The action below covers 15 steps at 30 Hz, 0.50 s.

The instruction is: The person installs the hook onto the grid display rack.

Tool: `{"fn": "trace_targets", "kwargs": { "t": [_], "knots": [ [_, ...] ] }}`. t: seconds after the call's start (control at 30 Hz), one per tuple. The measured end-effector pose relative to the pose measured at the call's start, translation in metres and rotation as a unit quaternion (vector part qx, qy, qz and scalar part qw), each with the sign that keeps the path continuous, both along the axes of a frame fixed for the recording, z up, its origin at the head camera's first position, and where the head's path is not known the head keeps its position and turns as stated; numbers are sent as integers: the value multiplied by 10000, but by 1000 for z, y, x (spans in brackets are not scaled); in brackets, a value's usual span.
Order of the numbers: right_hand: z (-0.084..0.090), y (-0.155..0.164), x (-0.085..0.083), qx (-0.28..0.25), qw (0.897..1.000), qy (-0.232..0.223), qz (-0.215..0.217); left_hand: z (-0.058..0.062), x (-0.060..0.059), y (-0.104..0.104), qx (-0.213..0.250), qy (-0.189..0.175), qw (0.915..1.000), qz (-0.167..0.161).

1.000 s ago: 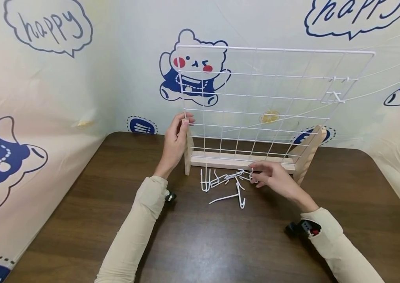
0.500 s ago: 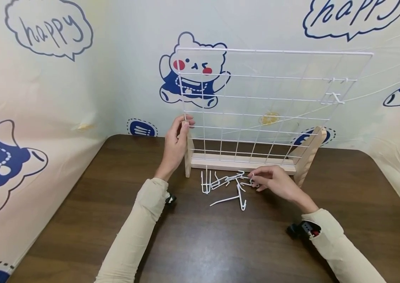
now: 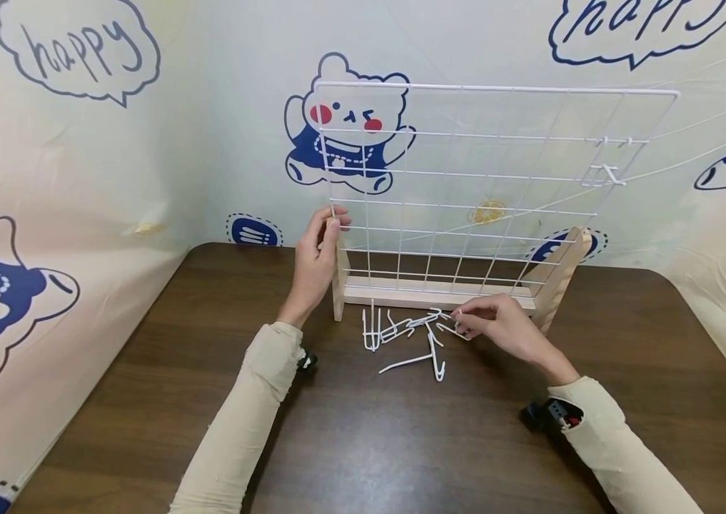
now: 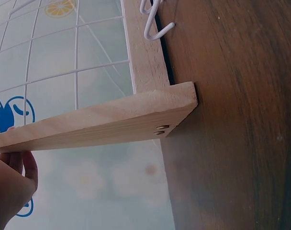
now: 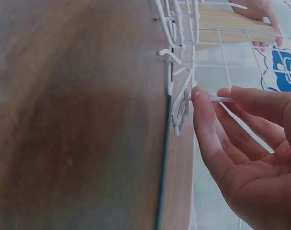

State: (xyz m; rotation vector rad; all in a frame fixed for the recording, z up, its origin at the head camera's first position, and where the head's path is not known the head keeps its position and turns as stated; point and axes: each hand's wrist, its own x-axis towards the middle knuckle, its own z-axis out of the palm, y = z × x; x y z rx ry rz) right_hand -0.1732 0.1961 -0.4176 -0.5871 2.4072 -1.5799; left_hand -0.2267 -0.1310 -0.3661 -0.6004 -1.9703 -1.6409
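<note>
- Cartoon-bear wallpaper (image 3: pixel 346 125) with "happy" speech bubbles backs a dark brown wooden table (image 3: pixel 401 442), where we see a white wire grid panel (image 3: pixel 485 185) standing upright in a pale wooden stand (image 3: pixel 433 293).
- Our left hand (image 3: pixel 314 260) holds the panel's left edge wire, thumb and fingers curled round it just above the stand's left foot.
- Our right hand (image 3: pixel 497 325) pinches one thin white wire hook (image 5: pixel 184 103) between thumb and forefinger; this grip is closed on the hook's straight shank, the other fingers loosely bent.
- That hook sits at the right end of a loose pile of white wire hooks (image 3: pixel 410 335) lying on the table just in front of the stand's base rail.
- One more white hook (image 3: pixel 607 175) already hangs high on the panel's right side.
- We judge the hooks light, stiff and smooth-coated, so likely slippery and prone to snagging on their neighbours; the straight shank looks the best place to take hold, leaving the bent ends free.
- The panel looks light and a little springy, which would explain the steadying hand.
- Hard to make out: how many hooks are tangled in the pile, and whether the pinched hook is clear of the table. The left wrist view shows only the stand's foot and a sliver of palm.
</note>
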Motion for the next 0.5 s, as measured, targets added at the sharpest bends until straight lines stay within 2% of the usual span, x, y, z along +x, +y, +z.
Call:
{"fn": "trace_targets", "kwargs": {
  "t": [0.13,0.5],
  "knots": [
    [4,2,-1,-18,9999,109,-20,15,14,4,-6,12,10000,-13],
    [19,6,2,272,9987,415,-63,16,15,3,-83,50,10000,-22]
  ]
}}
